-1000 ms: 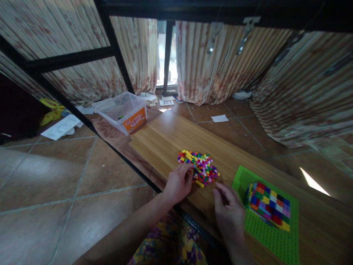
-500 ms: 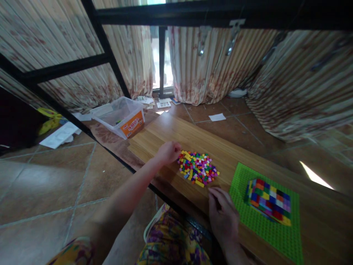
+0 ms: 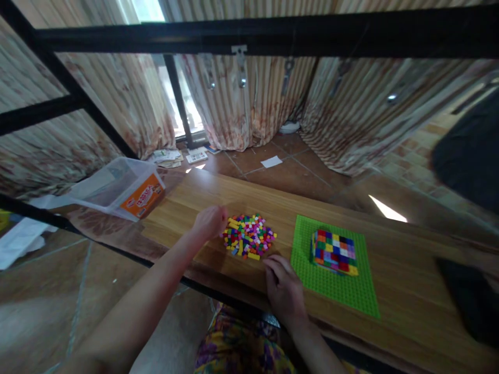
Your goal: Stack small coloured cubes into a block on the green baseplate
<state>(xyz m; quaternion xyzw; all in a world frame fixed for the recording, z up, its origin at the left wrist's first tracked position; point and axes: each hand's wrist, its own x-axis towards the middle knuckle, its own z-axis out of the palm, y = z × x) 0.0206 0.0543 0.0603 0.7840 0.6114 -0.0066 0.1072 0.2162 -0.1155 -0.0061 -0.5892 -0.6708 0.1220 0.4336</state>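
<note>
A loose pile of small coloured building bricks lies on the wooden bench top. At the pile's left edge rests my left hand, curled closed; anything inside it is hidden. My right hand is by the bench's front edge, between the pile and the green baseplate. Its thumb and forefinger are pressed together, and I cannot make out whether a brick is between them. On the baseplate stands a block built of multicoloured bricks, several layers high.
Past the bench's left end stands a clear plastic tub with an orange label. A black metal bar crosses above the bench. A dark flat object lies at the right end. Curtains hang behind; papers lie on the floor.
The view has swung to the right, so the bench and bricks sit further left and dark objects show at right. Both hands keep about the same places beside the pile.
</note>
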